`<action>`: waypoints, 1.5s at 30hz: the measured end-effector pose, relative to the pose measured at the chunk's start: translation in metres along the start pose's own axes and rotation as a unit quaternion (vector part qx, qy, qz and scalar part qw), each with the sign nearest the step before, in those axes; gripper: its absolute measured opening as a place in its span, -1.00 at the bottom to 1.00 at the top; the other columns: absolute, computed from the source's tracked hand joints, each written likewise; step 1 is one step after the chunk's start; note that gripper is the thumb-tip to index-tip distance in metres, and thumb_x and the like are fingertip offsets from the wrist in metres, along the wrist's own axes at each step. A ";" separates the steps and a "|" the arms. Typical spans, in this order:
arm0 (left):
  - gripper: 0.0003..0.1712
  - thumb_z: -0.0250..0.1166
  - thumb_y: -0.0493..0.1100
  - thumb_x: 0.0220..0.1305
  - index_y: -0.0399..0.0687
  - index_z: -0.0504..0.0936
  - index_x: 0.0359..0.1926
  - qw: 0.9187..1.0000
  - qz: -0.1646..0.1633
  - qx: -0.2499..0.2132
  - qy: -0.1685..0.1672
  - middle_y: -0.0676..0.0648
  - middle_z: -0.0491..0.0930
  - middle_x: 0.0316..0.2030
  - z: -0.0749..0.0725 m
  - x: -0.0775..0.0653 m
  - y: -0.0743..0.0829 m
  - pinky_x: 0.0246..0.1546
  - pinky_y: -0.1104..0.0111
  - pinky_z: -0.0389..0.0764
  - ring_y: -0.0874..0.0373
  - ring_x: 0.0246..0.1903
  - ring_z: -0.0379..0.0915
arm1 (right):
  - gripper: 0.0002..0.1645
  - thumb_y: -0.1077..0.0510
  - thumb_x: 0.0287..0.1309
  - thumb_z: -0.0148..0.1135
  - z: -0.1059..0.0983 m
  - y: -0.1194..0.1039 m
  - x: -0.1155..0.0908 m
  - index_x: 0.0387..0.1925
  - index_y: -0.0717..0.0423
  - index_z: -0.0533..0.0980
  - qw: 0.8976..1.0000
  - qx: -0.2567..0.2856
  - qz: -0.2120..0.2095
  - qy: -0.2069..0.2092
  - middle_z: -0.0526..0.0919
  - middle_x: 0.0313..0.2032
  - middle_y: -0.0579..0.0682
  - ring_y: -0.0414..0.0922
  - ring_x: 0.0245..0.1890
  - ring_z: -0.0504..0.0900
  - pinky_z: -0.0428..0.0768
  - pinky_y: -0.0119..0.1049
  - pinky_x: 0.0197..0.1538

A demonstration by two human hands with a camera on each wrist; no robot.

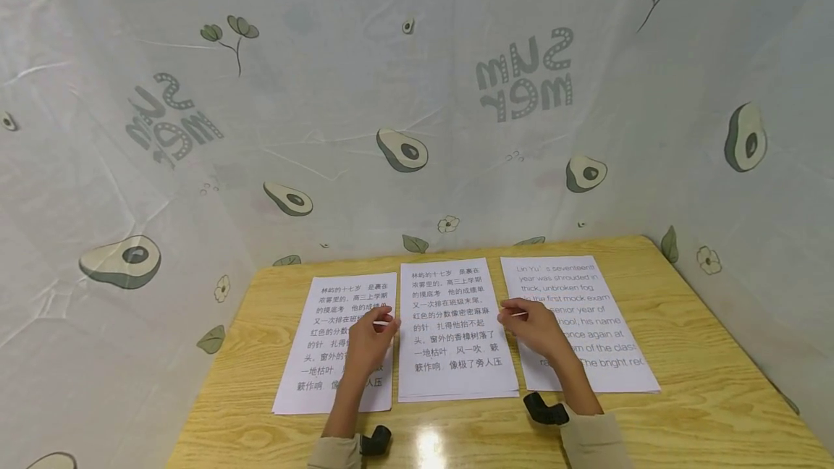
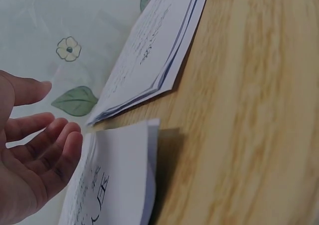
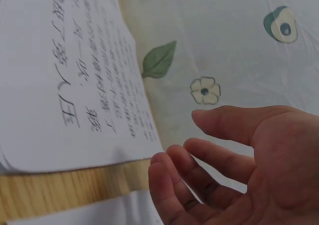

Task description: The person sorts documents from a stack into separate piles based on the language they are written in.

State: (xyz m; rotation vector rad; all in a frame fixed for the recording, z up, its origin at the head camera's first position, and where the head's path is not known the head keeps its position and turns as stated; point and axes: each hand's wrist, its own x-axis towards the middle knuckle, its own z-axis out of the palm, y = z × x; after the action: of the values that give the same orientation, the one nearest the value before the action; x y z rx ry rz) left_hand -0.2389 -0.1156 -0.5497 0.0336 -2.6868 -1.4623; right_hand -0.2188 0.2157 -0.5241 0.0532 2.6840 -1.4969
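Three stacks of printed paper lie side by side on the wooden table. Chinese text covers the left stack [image 1: 306,375] and the middle stack [image 1: 449,382]; English text is on the right stack [image 1: 606,375]. Over the right edge of the left stack hovers my left hand [image 1: 370,342], its fingers loosely bent and holding nothing. My right hand [image 1: 537,328] is above the left edge of the right stack, beside the middle one. In the right wrist view, its thumb and fingers stand apart with nothing between them.
The wooden table [image 1: 704,353] reaches back to a pale curtain [image 1: 339,78] printed with avocados, leaves and flowers. This curtain also hangs along both sides. A black wrist mount [image 1: 376,441] sits at the left cuff, and another black mount [image 1: 546,410] at the right cuff.
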 end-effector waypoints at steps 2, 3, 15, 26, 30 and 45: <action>-0.57 0.44 -0.10 0.41 -0.15 0.71 0.23 1.000 -0.001 0.007 -0.002 -0.04 0.77 -0.06 0.000 0.001 -0.001 -0.07 0.22 0.76 0.08 -0.08 0.71 | -0.48 0.10 0.47 0.32 0.004 -0.001 -0.001 0.31 0.32 0.59 1.000 -0.004 0.002 -0.001 0.77 0.05 0.17 0.04 0.02 0.75 0.66 -0.30 -0.10; -0.57 0.44 -0.09 0.41 -0.14 0.71 0.23 1.000 -0.001 0.010 -0.003 -0.04 0.77 -0.06 0.000 0.002 -0.002 -0.05 0.21 0.75 0.09 -0.08 0.71 | -0.48 0.10 0.47 0.32 0.005 -0.001 -0.001 0.31 0.31 0.60 1.000 -0.007 0.004 -0.002 0.77 0.05 0.16 0.05 0.04 0.74 0.66 -0.30 -0.08; -0.56 0.44 -0.06 0.41 -0.14 0.73 0.22 1.000 -0.003 0.026 -0.014 -0.03 0.76 -0.09 0.001 0.005 -0.007 -0.09 0.26 0.71 0.13 -0.13 0.68 | -0.45 0.08 0.44 0.34 0.005 0.003 -0.001 0.31 0.32 0.60 1.000 -0.026 0.006 0.002 0.76 0.05 0.19 0.08 0.04 0.74 0.65 -0.30 -0.08; -0.56 0.45 -0.07 0.40 -0.18 0.73 0.20 0.999 0.000 0.037 -0.030 -0.05 0.75 -0.12 0.004 0.005 -0.011 -0.15 0.32 0.66 0.13 -0.15 0.64 | -0.45 0.10 0.39 0.36 0.013 0.009 0.002 0.29 0.35 0.61 0.999 -0.053 0.013 0.002 0.79 -0.01 0.16 0.07 0.00 0.76 0.65 -0.26 -0.11; -0.55 0.45 -0.08 0.40 -0.21 0.72 0.21 0.998 0.001 0.048 -0.038 -0.04 0.72 -0.15 0.005 0.005 -0.011 -0.18 0.37 0.60 0.16 -0.20 0.58 | -0.45 0.12 0.38 0.37 0.014 0.010 0.003 0.27 0.38 0.62 0.998 -0.062 0.007 0.007 0.79 -0.07 0.13 0.02 -0.07 0.75 0.63 -0.28 -0.15; -0.56 0.48 -0.10 0.34 -0.28 0.78 0.13 0.995 0.029 0.083 -0.049 -0.05 0.54 -0.33 0.008 0.004 -0.009 -0.35 0.42 0.37 0.15 -0.33 0.36 | -0.48 0.13 0.39 0.35 0.019 0.004 0.003 0.23 0.40 0.63 0.997 -0.075 0.016 0.007 0.79 0.07 0.26 0.15 0.06 0.76 0.72 -0.01 0.09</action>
State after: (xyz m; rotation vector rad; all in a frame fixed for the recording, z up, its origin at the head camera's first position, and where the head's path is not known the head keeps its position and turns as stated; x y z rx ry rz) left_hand -0.2434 -0.1137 -0.5610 -0.1072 -2.8546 -1.2517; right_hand -0.2206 0.2016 -0.5372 0.0995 2.7828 -1.2862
